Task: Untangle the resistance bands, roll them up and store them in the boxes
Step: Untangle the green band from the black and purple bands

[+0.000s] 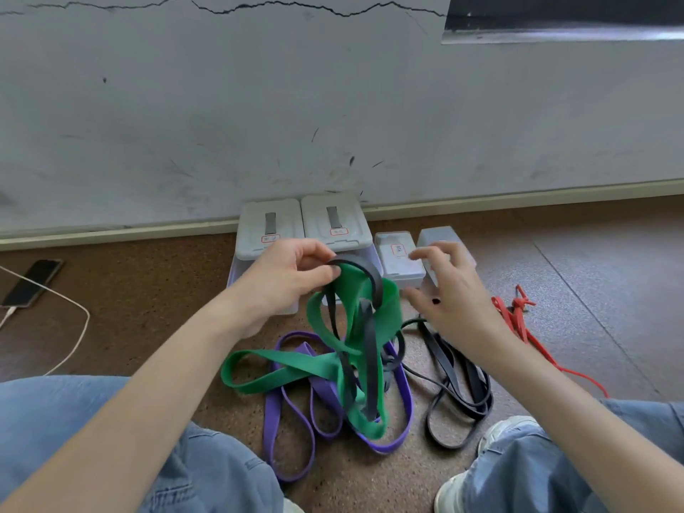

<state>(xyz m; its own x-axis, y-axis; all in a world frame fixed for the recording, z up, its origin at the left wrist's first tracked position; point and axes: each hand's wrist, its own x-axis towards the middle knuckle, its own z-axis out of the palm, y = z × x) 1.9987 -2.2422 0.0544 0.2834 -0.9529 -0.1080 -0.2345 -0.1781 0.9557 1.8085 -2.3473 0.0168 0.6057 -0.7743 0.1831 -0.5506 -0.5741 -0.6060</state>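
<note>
My left hand pinches the top of a tangle and holds it up off the floor: a wide green band with a dark grey band looped through it. A purple band lies under them on the floor. My right hand hovers just right of the tangle, fingers spread, holding nothing. Thin black bands lie on the floor to the right, and a red band further right. Two large lidded boxes and two small boxes stand by the wall.
A phone with a white charging cable lies on the floor at the left. A grey wall with a skirting board closes off the far side. My knees in jeans and a white shoe frame the bands.
</note>
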